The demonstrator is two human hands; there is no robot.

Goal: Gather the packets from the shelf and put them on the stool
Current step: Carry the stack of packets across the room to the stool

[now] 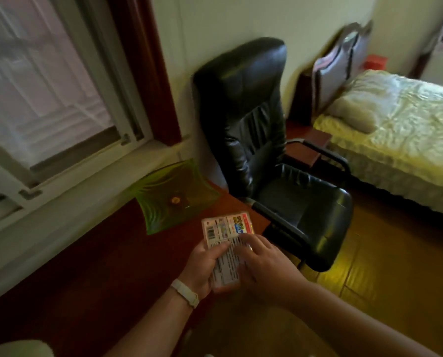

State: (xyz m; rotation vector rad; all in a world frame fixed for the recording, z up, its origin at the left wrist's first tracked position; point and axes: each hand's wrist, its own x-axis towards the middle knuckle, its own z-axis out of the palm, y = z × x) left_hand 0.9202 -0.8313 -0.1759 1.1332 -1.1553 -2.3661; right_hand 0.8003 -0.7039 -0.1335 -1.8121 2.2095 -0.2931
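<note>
Packets (228, 243) stacked and clamped between both hands over the dark red tabletop (91, 253). Left hand (202, 266) wrapped around the stack's left edge, thumb on top; right hand (264, 264) pressing fingers flat on the upper face, probably squaring the pile for carrying. Barcode and fine print visible, colourful label beyond the fingers, text unreadable. Green dish (174, 194) just past the grip, black chair (266, 150) beyond-right. No stool in view.

Dish (174, 195) on desk (91, 253), left of chair (266, 155); bed (400, 140) right of chair; packets (228, 243) before dish.
</note>
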